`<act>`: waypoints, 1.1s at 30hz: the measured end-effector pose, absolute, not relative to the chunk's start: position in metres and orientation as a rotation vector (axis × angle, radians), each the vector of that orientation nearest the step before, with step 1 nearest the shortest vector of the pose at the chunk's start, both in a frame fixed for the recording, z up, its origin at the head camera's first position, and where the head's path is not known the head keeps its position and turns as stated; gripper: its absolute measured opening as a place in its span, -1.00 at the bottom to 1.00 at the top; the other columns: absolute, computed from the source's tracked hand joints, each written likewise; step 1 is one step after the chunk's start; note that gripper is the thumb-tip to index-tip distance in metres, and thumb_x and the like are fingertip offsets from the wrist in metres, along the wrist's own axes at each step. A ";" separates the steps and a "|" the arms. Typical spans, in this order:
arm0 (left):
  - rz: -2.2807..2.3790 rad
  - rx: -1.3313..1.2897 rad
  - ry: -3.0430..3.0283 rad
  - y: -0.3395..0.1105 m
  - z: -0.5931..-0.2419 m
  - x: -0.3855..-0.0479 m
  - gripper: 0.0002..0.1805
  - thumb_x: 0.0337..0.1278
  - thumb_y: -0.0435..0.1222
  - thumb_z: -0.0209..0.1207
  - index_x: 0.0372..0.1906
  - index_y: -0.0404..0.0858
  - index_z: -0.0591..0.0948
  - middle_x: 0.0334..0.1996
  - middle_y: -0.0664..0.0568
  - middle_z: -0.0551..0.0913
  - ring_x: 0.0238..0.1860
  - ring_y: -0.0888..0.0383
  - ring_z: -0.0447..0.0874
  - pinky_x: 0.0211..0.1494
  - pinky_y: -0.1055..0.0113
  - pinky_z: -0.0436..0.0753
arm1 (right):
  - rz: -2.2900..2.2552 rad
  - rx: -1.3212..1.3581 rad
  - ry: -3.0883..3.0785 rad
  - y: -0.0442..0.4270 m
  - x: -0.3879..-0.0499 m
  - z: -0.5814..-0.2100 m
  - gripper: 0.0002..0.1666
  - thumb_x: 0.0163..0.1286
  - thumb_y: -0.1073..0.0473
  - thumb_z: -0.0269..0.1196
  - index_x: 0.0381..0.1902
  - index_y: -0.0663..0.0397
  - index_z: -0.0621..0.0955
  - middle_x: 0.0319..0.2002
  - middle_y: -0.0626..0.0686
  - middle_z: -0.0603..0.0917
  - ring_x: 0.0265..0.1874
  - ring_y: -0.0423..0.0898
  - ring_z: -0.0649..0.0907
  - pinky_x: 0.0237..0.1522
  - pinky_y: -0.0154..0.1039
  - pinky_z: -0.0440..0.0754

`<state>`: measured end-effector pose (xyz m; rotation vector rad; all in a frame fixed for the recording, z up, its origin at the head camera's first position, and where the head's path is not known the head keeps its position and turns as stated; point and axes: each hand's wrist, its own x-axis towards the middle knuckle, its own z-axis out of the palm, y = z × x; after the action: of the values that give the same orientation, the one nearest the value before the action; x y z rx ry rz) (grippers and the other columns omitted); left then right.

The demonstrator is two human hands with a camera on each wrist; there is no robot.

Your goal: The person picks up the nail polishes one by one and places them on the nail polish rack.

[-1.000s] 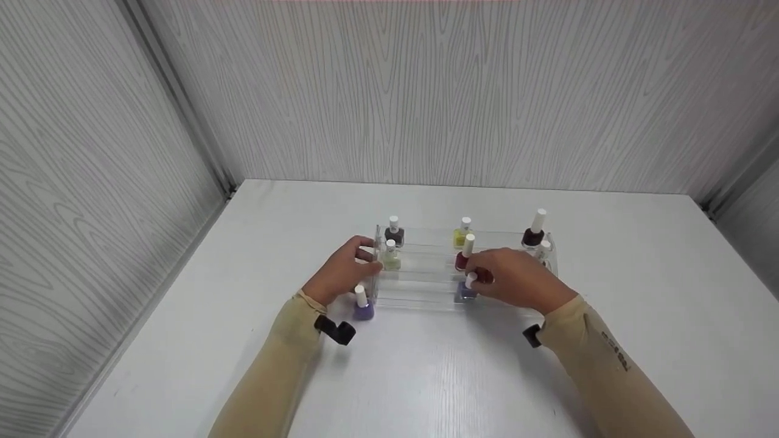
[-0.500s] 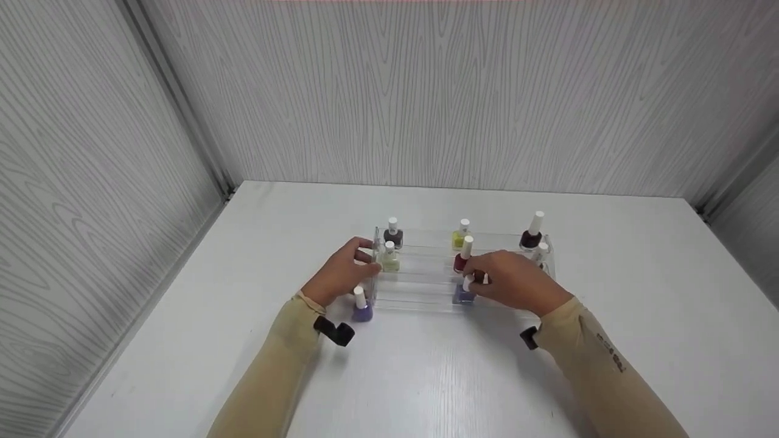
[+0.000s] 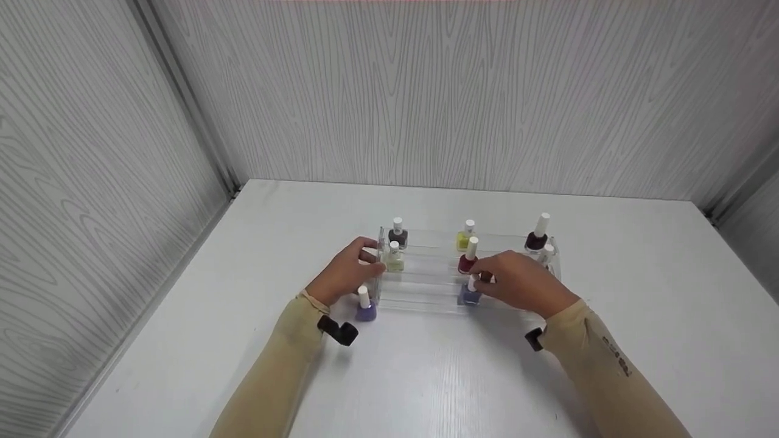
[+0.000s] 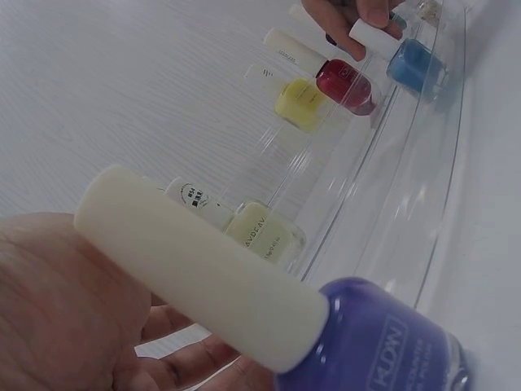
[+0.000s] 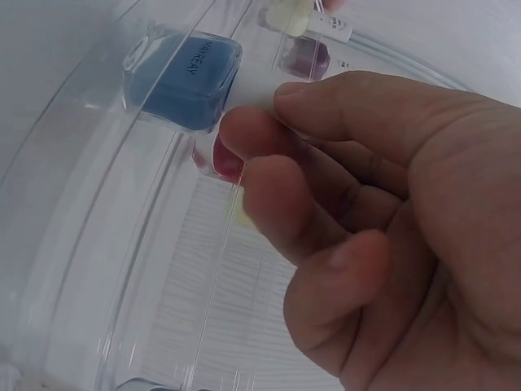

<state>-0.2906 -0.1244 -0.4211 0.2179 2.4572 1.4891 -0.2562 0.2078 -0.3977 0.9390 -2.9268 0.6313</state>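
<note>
A clear tiered nail polish rack (image 3: 420,297) stands on the white table, with several white-capped bottles on its steps. My right hand (image 3: 517,281) pinches the white cap of a blue nail polish bottle (image 3: 470,295) on the lowest step; the right wrist view shows the blue bottle (image 5: 187,77) upright beside thumb and forefinger. At the rack's left end, my left hand (image 3: 345,272) touches the side panel with thumb and fingers loosely bent. A purple nail polish bottle (image 3: 366,312) stands on the table just before that end, large in the left wrist view.
A red bottle (image 3: 467,263) and a pale yellow-green one (image 3: 395,261) sit on the middle step. Grey (image 3: 398,237), yellow (image 3: 464,239) and dark red (image 3: 536,241) bottles line the top. Another bottle (image 3: 546,254) at the right is partly hidden. Wood-grain panels (image 3: 426,97) enclose the table.
The right fingers have shifted slightly at the blue bottle's cap, while the bottle stays on the lowest step. The left hand holds its place; the whole view has shifted a little.
</note>
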 end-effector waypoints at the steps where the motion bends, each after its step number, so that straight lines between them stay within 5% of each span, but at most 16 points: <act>1: 1.488 0.217 2.454 -0.125 -0.421 -0.291 -0.41 0.42 -0.21 0.24 0.45 -0.15 0.37 0.17 -0.16 0.58 0.02 -0.04 0.65 -0.30 0.25 0.61 | 0.629 0.943 -2.925 0.207 -0.256 -0.398 -0.79 0.36 0.32 0.39 -0.05 0.16 0.78 -0.27 -0.03 0.80 -0.33 -0.19 0.70 -0.20 -0.15 0.71; 12: 1.533 0.227 2.418 -0.123 -0.426 -0.291 -0.35 0.40 -0.22 0.26 0.50 -0.09 0.32 0.14 -0.15 0.57 -0.04 -0.02 0.66 -0.39 0.29 0.61 | 0.560 0.923 -2.948 0.207 -0.256 -0.400 -0.77 0.38 0.30 0.37 -0.02 0.16 0.77 -0.25 -0.04 0.79 -0.32 -0.18 0.67 -0.18 -0.14 0.70; 28: 1.561 0.243 2.360 -0.128 -0.424 -0.293 -0.41 0.42 -0.23 0.26 0.44 -0.06 0.34 0.18 -0.19 0.54 0.04 -0.10 0.66 -0.41 0.26 0.64 | 0.405 0.861 -2.956 0.208 -0.238 -0.373 -0.73 0.40 0.30 0.31 0.05 0.13 0.72 -0.50 -0.10 0.60 -0.57 -0.20 0.43 -0.47 -0.25 0.43; 33: 1.559 0.235 2.354 -0.129 -0.424 -0.295 -0.40 0.42 -0.22 0.26 0.46 -0.04 0.33 0.21 -0.18 0.52 0.07 -0.12 0.65 -0.36 0.25 0.63 | 0.387 0.866 -2.915 0.212 -0.236 -0.368 -0.77 0.40 0.27 0.34 0.00 0.13 0.73 -0.48 -0.10 0.63 -0.54 -0.22 0.50 -0.39 -0.21 0.55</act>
<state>-0.2950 -0.1289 -0.4242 0.2347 2.3537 1.5587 -0.2364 0.2117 -0.3681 0.8659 -2.9147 0.3866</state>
